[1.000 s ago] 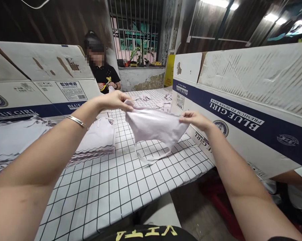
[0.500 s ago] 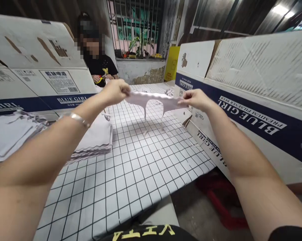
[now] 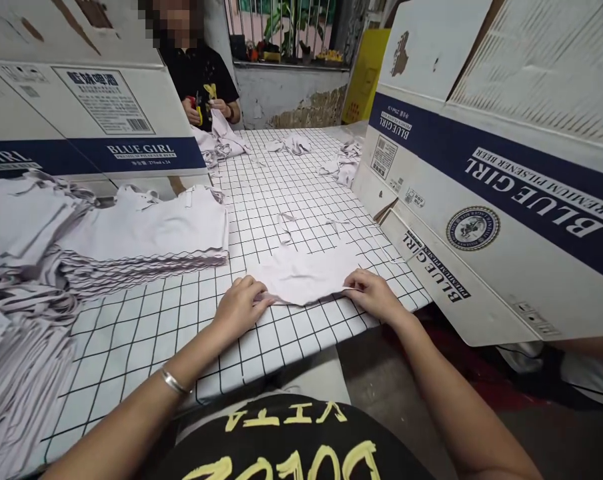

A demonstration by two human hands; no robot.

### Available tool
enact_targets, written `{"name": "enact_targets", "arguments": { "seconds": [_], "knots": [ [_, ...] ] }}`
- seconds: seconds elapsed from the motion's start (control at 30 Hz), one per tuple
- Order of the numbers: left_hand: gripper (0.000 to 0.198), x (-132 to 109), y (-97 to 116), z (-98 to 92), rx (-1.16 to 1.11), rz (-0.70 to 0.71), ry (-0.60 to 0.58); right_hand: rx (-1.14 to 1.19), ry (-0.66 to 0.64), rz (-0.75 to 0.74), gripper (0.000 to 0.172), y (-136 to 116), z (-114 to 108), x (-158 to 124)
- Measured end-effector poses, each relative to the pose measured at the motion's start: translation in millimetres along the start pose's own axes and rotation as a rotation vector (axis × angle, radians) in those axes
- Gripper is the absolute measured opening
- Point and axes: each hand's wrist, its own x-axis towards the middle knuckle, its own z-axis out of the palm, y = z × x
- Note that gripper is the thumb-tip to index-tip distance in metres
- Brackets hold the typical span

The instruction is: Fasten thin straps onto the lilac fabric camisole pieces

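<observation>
A pale pink strappy camisole top lies spread on the checked tablecloth, its hem towards me and its thin straps trailing away. My left hand pinches the left end of the hem between thumb and fingers. At the hem's right end, my right hand has the cloth pinched the same way. To the left rises a neat stack of matching tops, with wavy layered edges facing me.
More piled garments fill the table's left side. Beer cartons wall off the left, and another carton the right. Across the table, a person in black holds yellow-handled scissors and pale cloth. Loose garments lie near the right carton.
Both hands have come down and closer to me with the top, which hung stretched in the air and now rests on the table. My view has tilted downward.
</observation>
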Motion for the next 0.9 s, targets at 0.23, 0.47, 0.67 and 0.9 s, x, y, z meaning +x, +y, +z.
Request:
{"name": "enact_targets", "arguments": {
  "seconds": [0.23,0.47,0.67,0.9],
  "knots": [
    [0.010,9.1,15.5,16.4,0.181,-0.113,0.139,-0.139,0.413,0.077,0.004,10.6,-8.0,-15.9],
    [0.022,23.7,14.0,-12.6,-0.041,-0.252,0.207,0.363,0.234,0.335,0.025,19.8,-22.4,-34.8],
    [0.017,21.7,8.5,-20.0,-0.598,-0.387,0.087,0.629,0.362,0.257,0.027,13.0,-30.8,-31.8],
    [0.019,124.2,14.5,-105.9,-0.146,-0.293,0.180,-0.114,0.457,0.169,0.010,-20.4,-98.6,75.1]
  ]
}}
